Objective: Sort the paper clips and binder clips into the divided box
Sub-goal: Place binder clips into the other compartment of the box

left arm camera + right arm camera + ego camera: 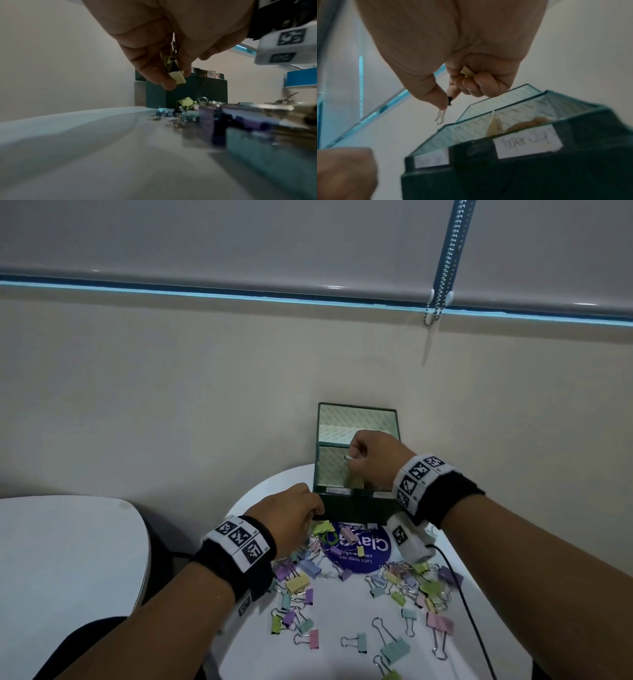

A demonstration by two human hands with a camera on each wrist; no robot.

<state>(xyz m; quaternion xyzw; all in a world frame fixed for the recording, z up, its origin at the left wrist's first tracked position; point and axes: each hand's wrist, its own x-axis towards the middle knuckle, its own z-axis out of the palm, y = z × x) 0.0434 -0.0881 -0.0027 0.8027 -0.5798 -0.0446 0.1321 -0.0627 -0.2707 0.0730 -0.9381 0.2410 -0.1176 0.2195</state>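
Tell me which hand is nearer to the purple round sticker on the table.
Left. The left hand, pinching a yellow binder clip, hovers just beside the purple sticker. The right hand is farther back, over the green divided box.

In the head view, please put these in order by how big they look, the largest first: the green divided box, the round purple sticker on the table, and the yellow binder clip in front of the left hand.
1. green divided box
2. purple sticker, partly covered by clips, still clearly smaller than the box
3. yellow binder clip, the smallest by far
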